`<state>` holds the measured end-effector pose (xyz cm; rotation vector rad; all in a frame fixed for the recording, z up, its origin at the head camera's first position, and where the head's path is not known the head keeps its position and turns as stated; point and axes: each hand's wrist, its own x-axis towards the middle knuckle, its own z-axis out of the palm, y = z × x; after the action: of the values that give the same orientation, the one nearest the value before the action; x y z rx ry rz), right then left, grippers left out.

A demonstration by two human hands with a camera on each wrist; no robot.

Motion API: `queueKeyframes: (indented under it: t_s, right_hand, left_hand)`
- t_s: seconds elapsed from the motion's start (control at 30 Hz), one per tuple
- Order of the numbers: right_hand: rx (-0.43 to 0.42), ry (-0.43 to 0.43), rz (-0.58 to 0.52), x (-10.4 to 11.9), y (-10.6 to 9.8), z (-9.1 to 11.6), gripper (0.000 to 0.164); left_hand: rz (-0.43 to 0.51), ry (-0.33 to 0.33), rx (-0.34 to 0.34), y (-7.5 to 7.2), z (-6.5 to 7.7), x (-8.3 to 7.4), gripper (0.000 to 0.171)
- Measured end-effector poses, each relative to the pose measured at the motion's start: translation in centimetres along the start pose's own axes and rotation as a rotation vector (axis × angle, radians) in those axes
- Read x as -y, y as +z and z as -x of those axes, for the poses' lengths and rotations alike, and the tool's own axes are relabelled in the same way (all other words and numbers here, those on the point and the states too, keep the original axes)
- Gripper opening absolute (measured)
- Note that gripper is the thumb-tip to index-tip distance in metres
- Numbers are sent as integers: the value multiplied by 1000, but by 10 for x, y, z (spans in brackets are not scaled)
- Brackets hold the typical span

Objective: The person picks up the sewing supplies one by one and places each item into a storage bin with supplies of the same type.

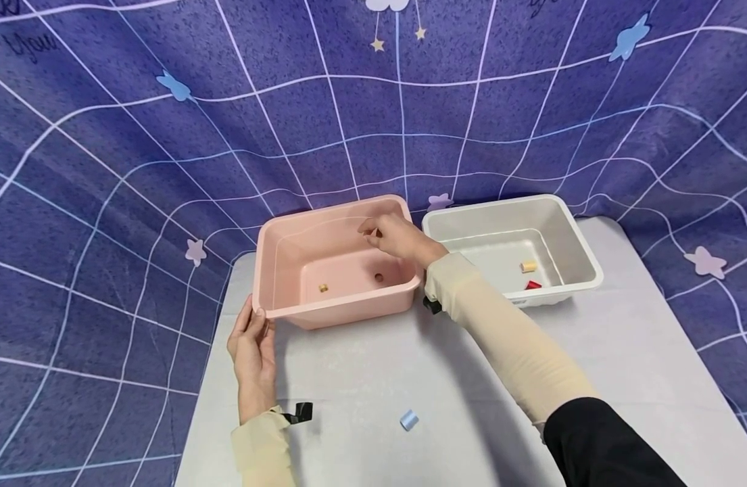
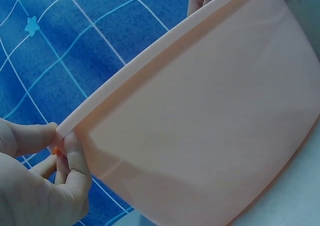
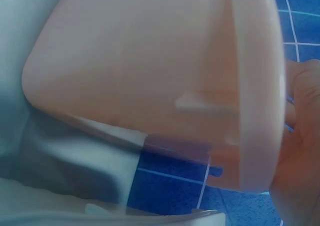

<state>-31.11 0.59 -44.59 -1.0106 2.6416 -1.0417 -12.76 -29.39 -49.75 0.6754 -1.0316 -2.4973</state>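
A pink plastic bin (image 1: 336, 306) stands at the back of the table. My left hand (image 1: 253, 352) pinches its rim at the front left corner, thumb above and fingers beneath, as the left wrist view also shows. Over the bin's right part hangs my right hand (image 1: 394, 237), its fingers loosely bent and nothing clearly seen in them. In the right wrist view this hand is partly hidden behind the bin's rim (image 3: 260, 90). Inside the bin are a small gold piece (image 1: 323, 288) and a small dark brown piece (image 1: 379, 277).
A whitish bin (image 1: 576, 250) stands right of the pink one, holding a small yellow cylinder (image 1: 528, 266) and a red piece (image 1: 533, 285). On the white tabletop (image 1: 349, 379), nearer me, lies a light blue cylinder (image 1: 409, 420). A blue patterned curtain (image 1: 373, 115) hangs behind.
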Motion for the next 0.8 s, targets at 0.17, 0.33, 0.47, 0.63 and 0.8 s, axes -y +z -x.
queueKeyframes:
  t_s: [0.17,0.33,0.47,0.63,0.8]
  right_hand:
    - [-3,-20,-4,1,-1,2,27]
    - [-11,-32,-19,3,0,6,26]
    - [-36,-56,-36,7,1,10,25]
    - [-64,-99,-9,14,2,15,24]
    - [-99,-168,46,17,2,19,21]
  left_hand:
    - [13,1,4,1,-1,-1,57]
    - [19,5,-2,0,-1,-1,56]
    - [10,13,-5,-1,-1,0,54]
    - [3,19,1,-1,0,0,55]
    - [-4,22,-1,0,1,0,55]
